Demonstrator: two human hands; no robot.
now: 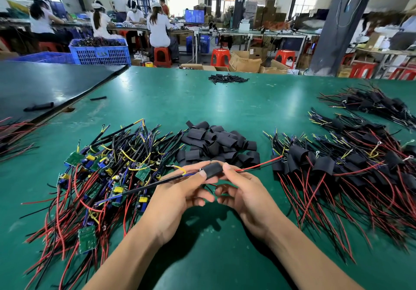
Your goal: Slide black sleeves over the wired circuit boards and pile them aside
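While left hand (177, 197), right hand (247, 195) pinch sleeved board (213, 170) — bare boards (108, 177) left, sleeves (216, 143) behind, done pile (351, 166) right.

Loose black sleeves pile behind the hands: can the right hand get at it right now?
Probably yes, once freed: the loose black sleeves pile lies just beyond the right hand, nothing between, but both it and the left hand are pinching the sleeved board.

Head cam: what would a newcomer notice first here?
Dead centre, the left hand and right hand pinch one black sleeve, with wires trailing from both ends. Left of them sprawls a tangle of bare green boards with red and black leads. Behind the hands sits a heap of loose sleeves, and to the right the sleeved pile, all on the green table.
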